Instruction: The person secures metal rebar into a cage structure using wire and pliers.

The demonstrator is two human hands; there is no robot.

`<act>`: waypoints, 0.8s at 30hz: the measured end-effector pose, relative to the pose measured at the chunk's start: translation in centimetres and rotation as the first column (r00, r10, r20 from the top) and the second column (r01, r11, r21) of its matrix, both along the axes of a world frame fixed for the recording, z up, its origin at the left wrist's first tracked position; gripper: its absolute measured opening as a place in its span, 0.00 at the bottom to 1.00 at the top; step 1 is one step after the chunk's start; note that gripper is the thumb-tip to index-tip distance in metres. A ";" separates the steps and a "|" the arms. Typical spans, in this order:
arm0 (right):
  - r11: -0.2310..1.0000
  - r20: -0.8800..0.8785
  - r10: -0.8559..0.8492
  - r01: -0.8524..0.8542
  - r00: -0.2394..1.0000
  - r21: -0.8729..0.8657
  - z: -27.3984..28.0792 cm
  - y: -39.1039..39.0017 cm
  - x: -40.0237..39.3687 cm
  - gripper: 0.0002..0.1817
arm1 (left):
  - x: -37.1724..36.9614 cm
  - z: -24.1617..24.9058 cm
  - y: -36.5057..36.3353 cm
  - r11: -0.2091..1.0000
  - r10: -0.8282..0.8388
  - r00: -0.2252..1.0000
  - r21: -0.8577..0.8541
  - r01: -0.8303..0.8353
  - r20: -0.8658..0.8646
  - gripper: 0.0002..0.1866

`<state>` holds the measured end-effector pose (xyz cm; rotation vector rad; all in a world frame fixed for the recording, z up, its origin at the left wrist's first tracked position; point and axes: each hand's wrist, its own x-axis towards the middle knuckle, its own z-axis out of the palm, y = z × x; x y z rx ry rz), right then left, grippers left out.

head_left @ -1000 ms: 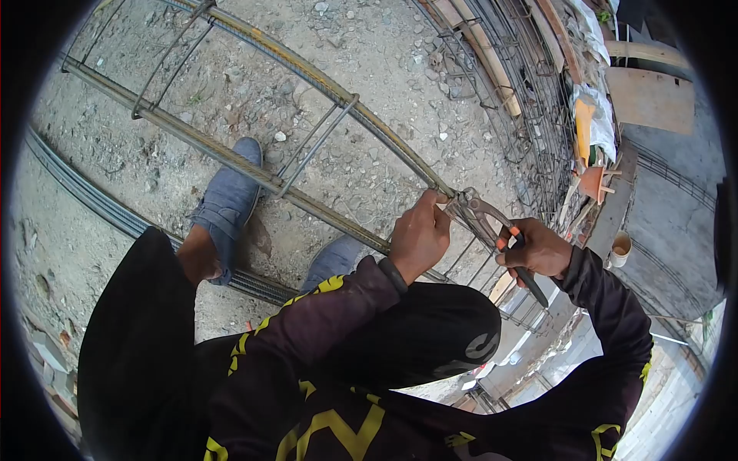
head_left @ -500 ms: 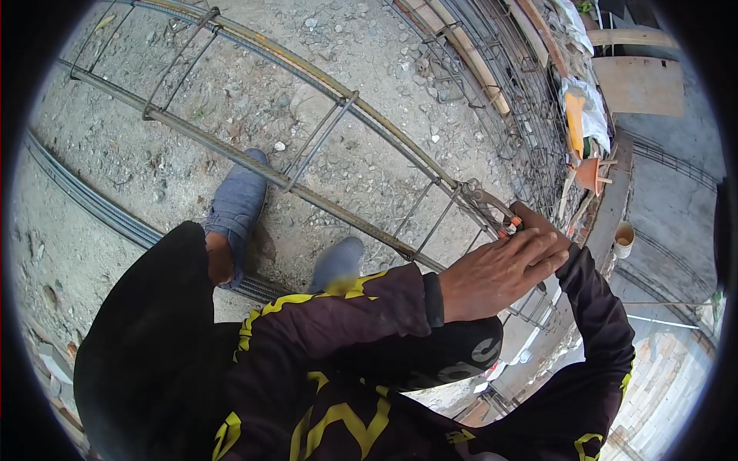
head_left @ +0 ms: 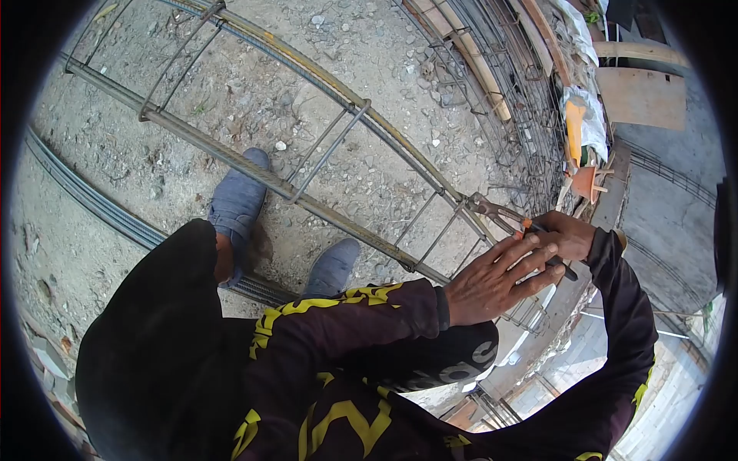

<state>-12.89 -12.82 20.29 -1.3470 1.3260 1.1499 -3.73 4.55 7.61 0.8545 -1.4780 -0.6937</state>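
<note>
A rebar cage (head_left: 254,165) of long bars and square stirrups runs diagonally in front of me. My right hand (head_left: 567,237) grips the orange-and-black handles of the pincers (head_left: 500,214), whose jaws bite at a junction of a stirrup and the upper bar. My left hand (head_left: 496,278) is flat, fingers spread and reaching toward the pincer handles, holding nothing. Both sleeves are dark with yellow lettering. My grey shoes (head_left: 234,198) stand on the gravel under the cage.
A bundle of loose rebar (head_left: 100,203) lies on the ground at left. More tied cages (head_left: 507,84) lean at top right, beside wooden boards (head_left: 642,96), orange items and a small cup (head_left: 619,227). Gravel ground (head_left: 369,54) lies beyond the cage.
My left hand has let go of the upper bar at the pincer jaws and moved right, open, next to my right hand. The pincers stay at the same junction.
</note>
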 end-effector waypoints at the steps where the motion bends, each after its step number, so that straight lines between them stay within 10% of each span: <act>1: 0.977 -0.050 -0.178 0.183 0.983 0.109 0.4 0.2 1.0 0.16 | -0.3 -0.6 -0.1 0.999 0.026 0.999 0.018 -0.027 0.026 0.36; 4: 0.853 0.074 -0.512 0.497 0.856 0.160 -1.3 4.2 -0.8 0.07 | -0.9 -2.3 -0.9 0.997 0.069 0.995 0.042 -0.072 0.074 0.37; 14: 0.832 0.113 -0.544 0.552 0.832 -0.060 -2.8 10.0 -0.1 0.03 | 0.0 -4.5 -2.1 0.998 -0.039 0.950 -0.028 0.050 0.309 0.42; 18: 0.879 -0.051 0.140 -0.148 0.989 -0.453 -0.1 9.2 1.7 0.08 | 0.0 -3.0 -3.9 1.000 0.003 0.962 0.012 -0.006 0.273 0.40; 21: 0.138 -0.566 0.596 -0.767 0.570 -0.627 1.8 11.2 2.8 0.14 | -1.0 -2.1 -5.8 0.988 0.043 0.989 0.140 -0.063 0.141 0.39; 24: 0.016 -0.659 0.615 -0.842 0.434 -0.540 2.3 8.7 2.1 0.15 | -1.3 -1.1 -7.7 0.961 0.023 0.999 0.275 -0.035 0.047 0.37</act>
